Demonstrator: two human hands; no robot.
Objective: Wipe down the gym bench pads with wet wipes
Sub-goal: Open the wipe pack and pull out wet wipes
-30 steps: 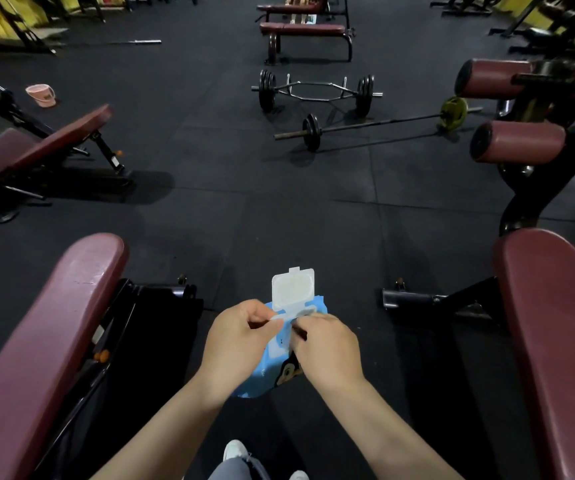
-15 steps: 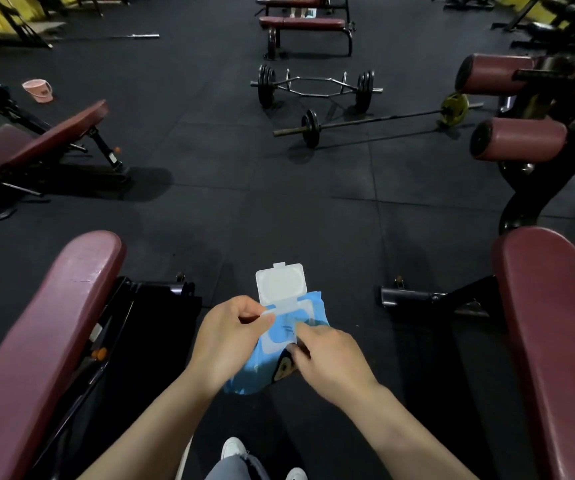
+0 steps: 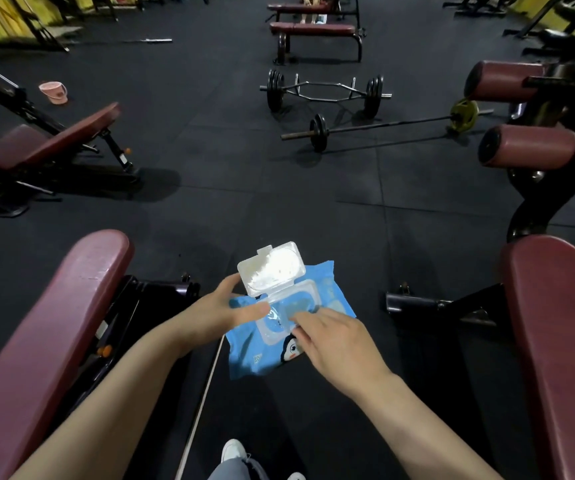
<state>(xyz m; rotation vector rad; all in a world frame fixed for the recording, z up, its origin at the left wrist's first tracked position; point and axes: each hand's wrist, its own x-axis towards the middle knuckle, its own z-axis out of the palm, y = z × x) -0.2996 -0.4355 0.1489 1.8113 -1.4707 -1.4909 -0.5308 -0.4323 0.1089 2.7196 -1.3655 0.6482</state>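
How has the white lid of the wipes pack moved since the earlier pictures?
Yes. The white lid on the wipes pack has swung from upright to tilted right, and sits slightly nearer the right bench pad, judged against the left bench pad.

Open floor (image 3: 279,202) runs ahead between the left bench pad (image 3: 54,334) and right bench pad (image 3: 563,341); barbells (image 3: 324,93) lie beyond.

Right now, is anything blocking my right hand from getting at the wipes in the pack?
Nothing visible. The lid is flipped open, and the right hand fingers already rest at the opening of the wipes pack, held by the left hand.
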